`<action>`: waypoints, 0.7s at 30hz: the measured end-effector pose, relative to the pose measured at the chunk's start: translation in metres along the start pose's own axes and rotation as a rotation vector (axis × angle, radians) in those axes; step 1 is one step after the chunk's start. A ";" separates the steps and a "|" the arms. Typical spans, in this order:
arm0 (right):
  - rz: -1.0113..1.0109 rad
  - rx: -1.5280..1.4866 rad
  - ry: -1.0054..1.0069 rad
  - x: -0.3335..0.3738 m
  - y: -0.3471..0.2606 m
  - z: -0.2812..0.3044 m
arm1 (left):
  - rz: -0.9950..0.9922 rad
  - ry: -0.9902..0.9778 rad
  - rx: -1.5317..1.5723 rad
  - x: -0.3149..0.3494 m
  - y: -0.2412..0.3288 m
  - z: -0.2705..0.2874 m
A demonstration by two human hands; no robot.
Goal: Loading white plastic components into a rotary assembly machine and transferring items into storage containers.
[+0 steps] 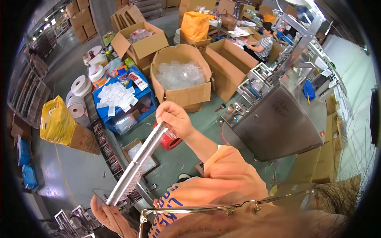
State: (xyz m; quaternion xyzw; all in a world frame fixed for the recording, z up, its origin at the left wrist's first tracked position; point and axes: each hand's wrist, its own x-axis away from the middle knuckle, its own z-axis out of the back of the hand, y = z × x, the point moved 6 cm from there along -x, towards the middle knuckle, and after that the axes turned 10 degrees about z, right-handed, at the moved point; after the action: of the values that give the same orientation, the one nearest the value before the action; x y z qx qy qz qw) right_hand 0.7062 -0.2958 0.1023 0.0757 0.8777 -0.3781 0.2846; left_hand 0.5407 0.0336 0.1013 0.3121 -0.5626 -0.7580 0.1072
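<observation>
A long, pale stack of thin plastic pieces [137,163], with a comb-like edge on one side, slants between my two hands. My right hand [173,119] is closed around its upper end, fingers curled over the top. At the lower end, my left hand [110,217] holds it between thumb and fingers; part of that grip is hard to see. Beneath the stack, an open carton of small pale pieces [147,163] stands on the floor. Something red [170,142] shows just below my right hand, mostly hidden.
A blue crate [104,115] carries white cards [118,96]. Behind it stands a big carton [186,95] filled with clear plastic pieces [182,74]. Left are a yellow bag [59,121] and white rolls [80,86]. A steel machine [279,123] stands right; a seated person [262,45] works beyond.
</observation>
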 end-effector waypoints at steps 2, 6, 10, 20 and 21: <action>0.066 -0.002 -0.057 -0.004 0.011 -0.014 | 0.281 -0.101 0.316 0.006 0.003 0.005; -0.010 -0.017 -0.117 -0.014 0.056 -0.042 | 0.369 0.100 0.264 0.003 -0.011 0.034; -0.143 0.014 -0.198 -0.030 0.104 -0.072 | 0.445 0.239 0.217 0.000 -0.019 0.068; -0.287 -0.143 -0.315 -0.101 0.240 -0.131 | 0.400 0.583 0.238 -0.056 -0.038 0.097; -0.264 -0.140 -0.320 -0.113 0.251 -0.132 | 0.409 0.575 0.247 -0.070 -0.041 0.095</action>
State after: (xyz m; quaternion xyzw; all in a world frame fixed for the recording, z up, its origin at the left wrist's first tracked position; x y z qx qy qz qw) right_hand 0.8283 -0.0162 0.0822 -0.1208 0.8479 -0.3572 0.3728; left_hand 0.5464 0.1586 0.1049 0.4041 -0.6474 -0.5287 0.3716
